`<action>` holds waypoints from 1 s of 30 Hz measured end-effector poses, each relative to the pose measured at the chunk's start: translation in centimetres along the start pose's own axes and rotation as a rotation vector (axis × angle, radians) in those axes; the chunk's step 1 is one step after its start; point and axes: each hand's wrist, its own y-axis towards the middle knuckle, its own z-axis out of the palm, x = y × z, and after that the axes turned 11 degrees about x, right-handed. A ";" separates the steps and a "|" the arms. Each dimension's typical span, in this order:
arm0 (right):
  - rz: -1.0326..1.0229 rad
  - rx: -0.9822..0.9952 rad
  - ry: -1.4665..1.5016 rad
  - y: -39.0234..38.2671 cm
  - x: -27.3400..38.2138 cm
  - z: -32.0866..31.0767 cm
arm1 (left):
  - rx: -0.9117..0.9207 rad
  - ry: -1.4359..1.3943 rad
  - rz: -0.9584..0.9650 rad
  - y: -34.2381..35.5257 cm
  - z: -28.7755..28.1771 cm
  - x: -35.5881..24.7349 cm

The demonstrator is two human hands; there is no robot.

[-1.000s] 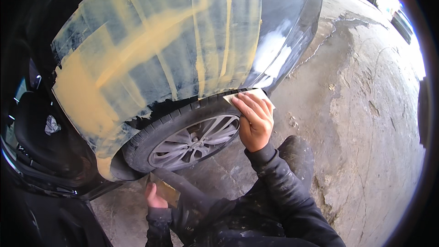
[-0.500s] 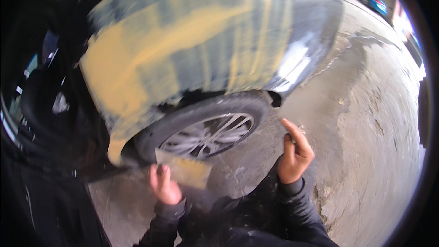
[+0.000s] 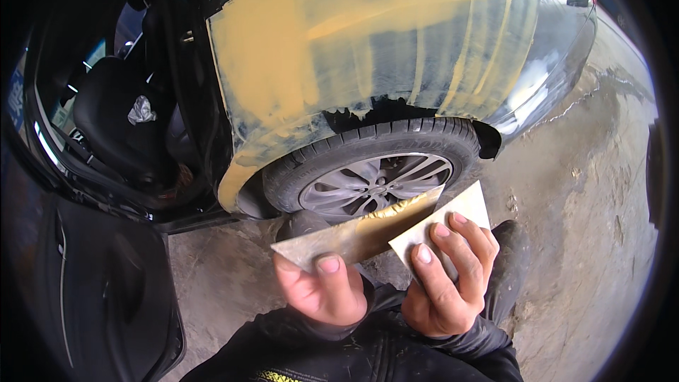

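My left hand (image 3: pixel 324 296) grips a thin flat putty board (image 3: pixel 332 240) by its near edge, thumb on its face. Yellow putty lies along the board's far edge. In my right hand (image 3: pixel 453 279) is a pale, straight-edged putty spreader (image 3: pixel 468 201), fingers spread across its face and the thumb hidden behind. The two tools are close together, board left and spreader right; whether they touch I cannot tell. Beyond them, a dark car's rear side panel (image 3: pixel 339 64) carries wide smears of yellow putty, thickest at its left.
Below the panel is the car wheel (image 3: pixel 375 184), just past my hands. At the left an open car door (image 3: pixel 113 290) exposes a black seat (image 3: pixel 117 120) with a crumpled silvery piece on it. Rough concrete floor (image 3: pixel 580 226) spreads to the right.
My hands have come together in front of the wheel; they were wide apart. The spreader now shows its face, and the board is tilted differently. The view has shifted left, showing more of the doorway.
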 end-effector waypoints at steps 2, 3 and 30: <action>-0.022 0.025 0.013 0.4 0.4 0.0 | -0.012 0.050 0.020 -0.2 0.3 -0.4; -0.034 0.036 0.019 0.6 0.5 0.0 | -0.029 0.078 0.014 -0.2 0.5 -0.6; 0.872 -0.752 1.190 1.6 -15.0 2.8 | 0.225 0.137 -0.661 -4.7 -17.0 8.8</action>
